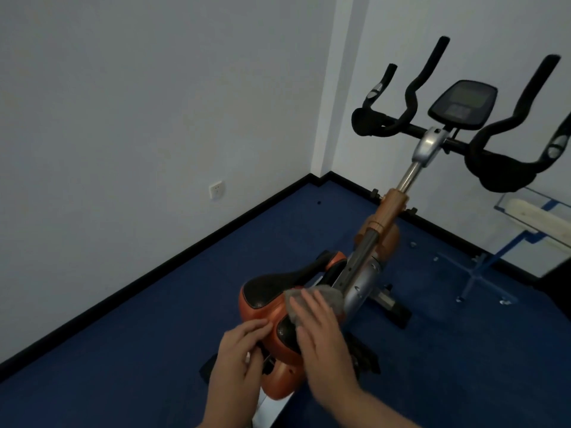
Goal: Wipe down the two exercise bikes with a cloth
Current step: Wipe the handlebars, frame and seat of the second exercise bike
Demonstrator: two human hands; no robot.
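Note:
An orange and black exercise bike [386,217] stands in front of me on the blue floor. Its black handlebars [411,97] and console [462,103] rise at the upper right. The orange and black saddle [262,299] is just below me. My right hand [321,338] lies flat with straight fingers on a grey cloth [330,299], pressing it onto the saddle's right side near the silver seat post. My left hand [239,353] touches the saddle's rear left edge with its fingertips, fingers slightly bent. Only one bike is in view.
White walls with a black skirting board meet in a corner behind the bike. A wall socket [216,189] sits low on the left wall. A clear plastic stand [475,273] with a white and blue panel [537,217] stands to the right.

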